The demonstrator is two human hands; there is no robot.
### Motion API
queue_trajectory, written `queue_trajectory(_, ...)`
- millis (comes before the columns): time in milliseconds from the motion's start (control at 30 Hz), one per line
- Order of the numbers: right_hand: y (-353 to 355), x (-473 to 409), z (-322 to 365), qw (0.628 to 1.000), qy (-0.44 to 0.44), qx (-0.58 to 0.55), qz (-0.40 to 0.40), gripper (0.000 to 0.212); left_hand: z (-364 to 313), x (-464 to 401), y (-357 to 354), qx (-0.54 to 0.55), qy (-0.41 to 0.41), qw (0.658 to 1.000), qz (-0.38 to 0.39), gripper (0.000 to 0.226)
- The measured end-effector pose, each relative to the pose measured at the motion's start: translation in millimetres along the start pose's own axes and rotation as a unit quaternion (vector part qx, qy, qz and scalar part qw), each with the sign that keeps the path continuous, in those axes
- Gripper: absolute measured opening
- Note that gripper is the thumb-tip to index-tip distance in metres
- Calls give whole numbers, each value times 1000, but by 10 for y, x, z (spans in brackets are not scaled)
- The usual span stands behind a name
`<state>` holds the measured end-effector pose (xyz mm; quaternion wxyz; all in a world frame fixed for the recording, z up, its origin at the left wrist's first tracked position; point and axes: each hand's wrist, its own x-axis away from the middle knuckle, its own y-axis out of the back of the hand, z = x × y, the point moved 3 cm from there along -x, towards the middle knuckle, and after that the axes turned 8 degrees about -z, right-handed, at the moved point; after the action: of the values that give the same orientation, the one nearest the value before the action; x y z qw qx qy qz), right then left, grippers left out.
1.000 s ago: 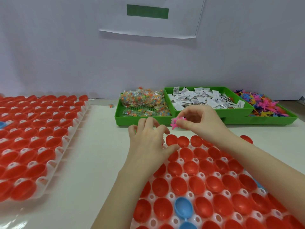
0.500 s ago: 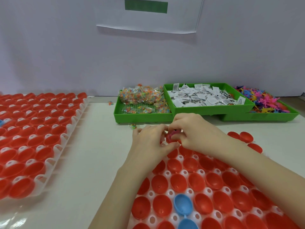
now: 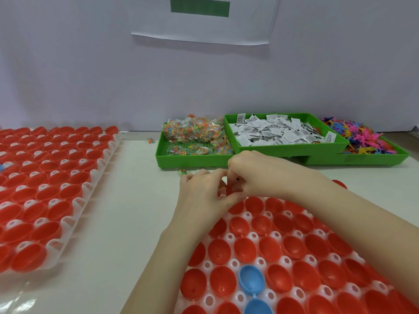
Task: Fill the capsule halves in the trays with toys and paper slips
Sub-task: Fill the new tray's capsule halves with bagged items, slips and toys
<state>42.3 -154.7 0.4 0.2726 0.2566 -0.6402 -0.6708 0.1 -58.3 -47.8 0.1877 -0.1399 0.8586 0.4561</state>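
Both hands met at the far edge of the near tray (image 3: pixel 229 236), fingertips bunched together over one of its far red capsule halves (image 3: pixel 235 206); what they pinched was hidden between the fingers, so whether either hand actually held something could not be told. From the left side, the second tray (image 3: pixel 77 201) lay on the white table (image 3: pixel 127 214), its white frame packed with rows of red capsule halves (image 3: pixel 54 177), open side up and, as far as could be seen, with nothing in them. The left hand (image 3: pixel 201 196) reached in from the lower middle, its forearm crossing the near tray's left edge and its fingers curled toward the right hand. A small bag of coloured bits (image 3: pixel 182 171) lay loose on the table just beyond the left hand. The right hand (image 3: pixel 256 175) came in from the lower right, knuckles up, touching the left at the fingertips. In the near tray one blue capsule half (image 3: pixel 250 279) sat among the red ones, with a second blue half (image 3: pixel 258 308) hinged to it at the bottom edge. Along the wall stood three green bins: the left bin (image 3: pixel 190 158) held clear bags of coloured bits, the middle bin (image 3: pixel 292 148), raised and overlapping its neighbours, held white paper slips (image 3: pixel 278 133), and the right bin (image 3: pixel 371 158) held a heap of small bright plastic toys (image 3: pixel 362 139).
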Motion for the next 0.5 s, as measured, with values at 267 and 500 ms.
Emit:
queue_trajectory(267,30,63,-124,980,-61,-170,-78,18,32,6,2,-4,-6,1000,-3,52)
queue_trajectory(500,17,120,-184,981,-63,-170,-65,25,31,5,-5,-22,-18,1000,5,53)
